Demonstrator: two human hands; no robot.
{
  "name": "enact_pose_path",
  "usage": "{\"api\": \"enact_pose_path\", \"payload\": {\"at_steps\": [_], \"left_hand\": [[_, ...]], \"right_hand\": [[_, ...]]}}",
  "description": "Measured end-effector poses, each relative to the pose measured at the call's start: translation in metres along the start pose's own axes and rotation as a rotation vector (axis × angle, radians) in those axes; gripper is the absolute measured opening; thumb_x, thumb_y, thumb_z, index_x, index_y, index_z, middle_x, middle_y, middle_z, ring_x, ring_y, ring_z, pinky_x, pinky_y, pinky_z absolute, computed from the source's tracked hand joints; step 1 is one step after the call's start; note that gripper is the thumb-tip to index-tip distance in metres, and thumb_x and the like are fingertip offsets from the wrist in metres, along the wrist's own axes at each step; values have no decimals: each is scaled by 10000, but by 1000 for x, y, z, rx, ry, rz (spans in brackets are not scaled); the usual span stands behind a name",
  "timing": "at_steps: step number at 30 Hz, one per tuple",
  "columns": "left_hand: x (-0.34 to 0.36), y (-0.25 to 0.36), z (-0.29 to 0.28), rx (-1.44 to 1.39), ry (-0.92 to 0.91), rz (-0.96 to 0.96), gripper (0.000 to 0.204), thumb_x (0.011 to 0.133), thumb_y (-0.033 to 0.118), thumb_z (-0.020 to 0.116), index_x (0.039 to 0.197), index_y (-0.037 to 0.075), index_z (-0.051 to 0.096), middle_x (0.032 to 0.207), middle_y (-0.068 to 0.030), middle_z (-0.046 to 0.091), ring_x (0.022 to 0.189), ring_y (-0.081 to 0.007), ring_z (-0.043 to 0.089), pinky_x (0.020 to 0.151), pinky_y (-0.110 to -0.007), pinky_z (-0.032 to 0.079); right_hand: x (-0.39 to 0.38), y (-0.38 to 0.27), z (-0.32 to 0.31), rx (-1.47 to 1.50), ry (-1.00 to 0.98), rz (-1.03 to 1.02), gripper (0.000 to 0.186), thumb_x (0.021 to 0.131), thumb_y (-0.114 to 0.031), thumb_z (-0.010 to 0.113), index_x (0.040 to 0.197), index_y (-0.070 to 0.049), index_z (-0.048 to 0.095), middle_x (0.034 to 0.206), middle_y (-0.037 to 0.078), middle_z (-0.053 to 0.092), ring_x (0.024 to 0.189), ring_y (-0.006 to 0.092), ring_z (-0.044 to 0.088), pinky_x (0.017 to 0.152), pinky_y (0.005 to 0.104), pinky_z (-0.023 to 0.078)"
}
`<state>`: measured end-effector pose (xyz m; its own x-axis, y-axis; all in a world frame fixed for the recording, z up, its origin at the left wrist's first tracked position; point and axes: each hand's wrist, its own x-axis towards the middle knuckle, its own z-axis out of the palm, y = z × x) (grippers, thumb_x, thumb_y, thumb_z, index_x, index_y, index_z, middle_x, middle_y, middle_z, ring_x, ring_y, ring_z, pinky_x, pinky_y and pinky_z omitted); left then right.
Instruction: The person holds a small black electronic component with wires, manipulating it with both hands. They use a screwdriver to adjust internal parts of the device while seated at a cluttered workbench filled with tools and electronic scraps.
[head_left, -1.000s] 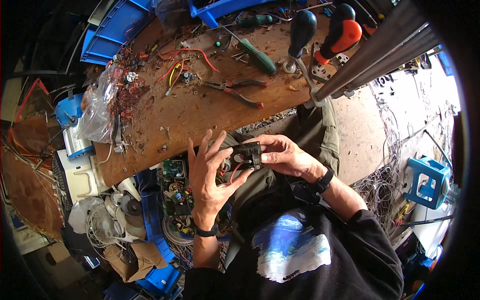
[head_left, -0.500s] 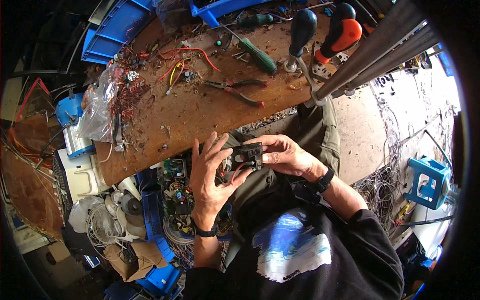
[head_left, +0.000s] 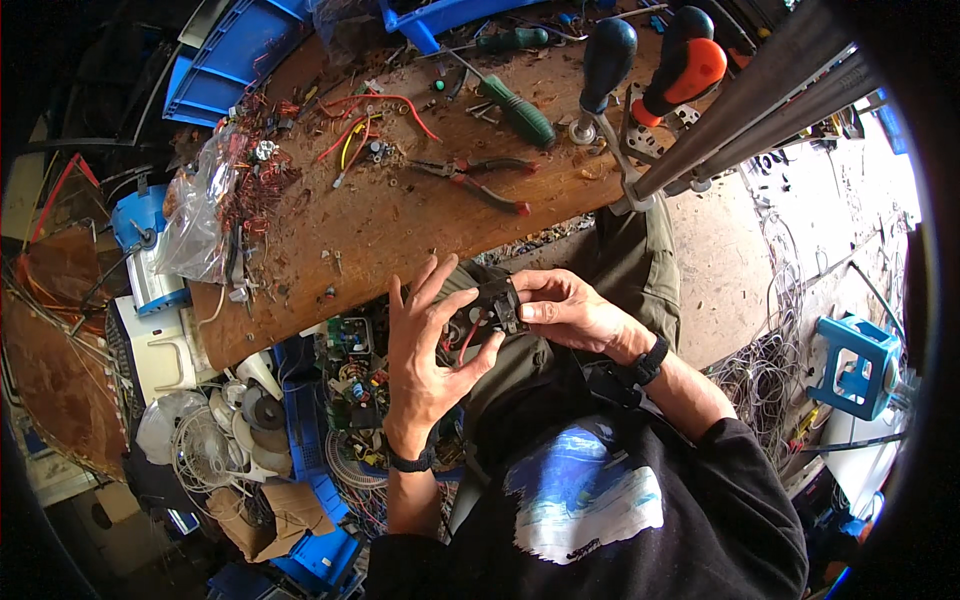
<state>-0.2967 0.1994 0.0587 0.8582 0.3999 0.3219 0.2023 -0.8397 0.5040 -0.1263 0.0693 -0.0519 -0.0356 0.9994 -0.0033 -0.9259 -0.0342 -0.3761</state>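
Both hands meet over the person's lap, just below the edge of the worn brown wooden workbench (head_left: pixel 400 220); between them sits one small black square plastic fan casing (head_left: pixel 485 312) with red wires trailing from it. The left hand (head_left: pixel 425 355) cups the casing from below and behind, fingers spread upward and the thumb lying under it, so the grip is loose and supporting rather than clenched; the right hand (head_left: pixel 570 312) pinches the casing's right edge between thumb and forefinger, closed firmly on it; each wrist wears one dark band.

On the bench lie one pair of red-handled pliers (head_left: pixel 480 180); one green-handled screwdriver (head_left: pixel 515 110) nearer the pliers and a second, darker green one (head_left: pixel 510 40) farther back; one dark blue bulb-shaped tool handle (head_left: pixel 608 55) and one orange-and-black tool handle (head_left: pixel 685 70) standing side by side; a loose tangle of red and yellow wires (head_left: pixel 365 125); one clear plastic bag of copper scraps (head_left: pixel 205 205) at the left end.

On the ground to the right stands one small blue plastic stool (head_left: pixel 855 365), well apart from the hands; under the bench lie green circuit boards (head_left: pixel 355 365) in a blue crate.
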Motion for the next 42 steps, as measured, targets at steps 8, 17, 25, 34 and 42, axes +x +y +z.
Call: {"api": "enact_pose_path", "payload": {"at_steps": [8,17,25,34,42], "left_hand": [[6,6,2,-26,-44,-86,471,807,110,883,1230,73,681,1222,-90,751,1179,-317,705,1211,-592,373],[11,11,6,-50,-6,-184,432,808,110,878,1189,50,684,1148,-94,760,1100,-318,718,1208,-549,388],[12,10,11,-17,-24,-177,438,811,161,871,1206,116,688,1096,-37,751,1092,-277,669,1166,-577,389],[15,17,12,-35,-33,-207,333,871,120,822,1183,107,708,1196,-78,736,1150,-293,689,1188,-572,371],[17,21,14,-30,-64,-189,321,861,125,822,1166,119,720,1178,-62,732,1141,-280,688,1171,-557,385]], "right_hand": [[2,1,5,32,94,47,343,1070,-172,646,1349,26,619,1306,81,685,1244,182,637,1123,356,508],[2,1,2,86,111,45,366,1081,-193,628,1355,49,609,1321,111,683,1236,195,656,1110,347,540],[3,6,-4,150,225,91,308,1082,-169,620,1305,42,640,1288,107,694,1200,196,673,1059,336,578],[2,4,-12,335,245,129,260,1077,-136,608,1263,37,662,1256,135,703,1155,216,696,994,316,633],[2,8,-17,520,145,171,276,1084,-116,566,1289,57,632,1251,147,707,1158,247,697,1022,360,621]]}}
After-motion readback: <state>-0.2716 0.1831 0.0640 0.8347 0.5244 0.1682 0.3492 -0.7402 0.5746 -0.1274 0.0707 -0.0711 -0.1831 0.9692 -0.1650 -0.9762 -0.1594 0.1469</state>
